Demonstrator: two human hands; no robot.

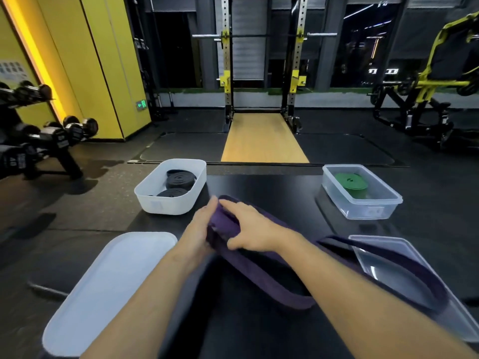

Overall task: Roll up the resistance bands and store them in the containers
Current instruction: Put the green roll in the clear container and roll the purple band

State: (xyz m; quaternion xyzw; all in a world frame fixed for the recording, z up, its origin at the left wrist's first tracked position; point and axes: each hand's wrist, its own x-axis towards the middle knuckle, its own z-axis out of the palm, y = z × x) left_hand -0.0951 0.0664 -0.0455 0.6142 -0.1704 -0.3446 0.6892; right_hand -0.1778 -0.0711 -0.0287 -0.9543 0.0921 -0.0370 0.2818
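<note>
A purple resistance band (pixel 269 275) lies on the black table, its far end partly rolled between my hands. My left hand (pixel 201 226) holds the left side of the roll. My right hand (pixel 248 229) lies over the top of the roll with its fingers curled on it. The band's loose loop trails right, across a clear lid (pixel 414 286). A white container (pixel 171 187) at the back left holds two rolled black bands (pixel 180 178). A clear container (pixel 363 193) at the back right holds a rolled green band (pixel 352 183).
A white lid (pixel 108 288) lies at the near left of the table. Beyond the table are a dumbbell rack (pixel 39 141) on the left, a squat rack (pixel 261 73) straight ahead, and a yellow machine (pixel 435 81) on the right.
</note>
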